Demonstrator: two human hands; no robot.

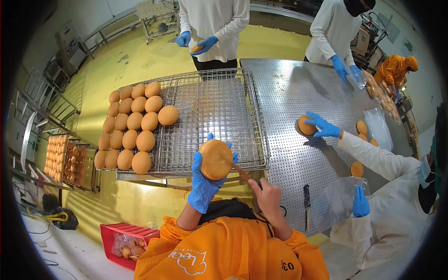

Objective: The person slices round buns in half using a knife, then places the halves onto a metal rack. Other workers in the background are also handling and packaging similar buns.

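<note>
A round golden bun (216, 159) rests in my left hand (206, 187), which wears a blue glove; its fingers show around the bun's edge. My bare right hand (267, 197) is closed on the handle of a knife, whose brown-looking, blurred blade (239, 172) reaches the bun's right side. Just beyond my hands lies a wire rack (210, 122). Rows of round buns (134, 121) cover its left part, and a single bun (168, 115) sits to the right of those rows.
A perforated metal table (283, 150) adjoins the rack, bearing a black-handled knife (307, 206) and several buns. Gloved co-workers stand beyond and at right, one touching a bun (307, 125), others holding plastic bags. A red crate (120, 245) with bagged buns and a loaded trolley (80, 164) stand left.
</note>
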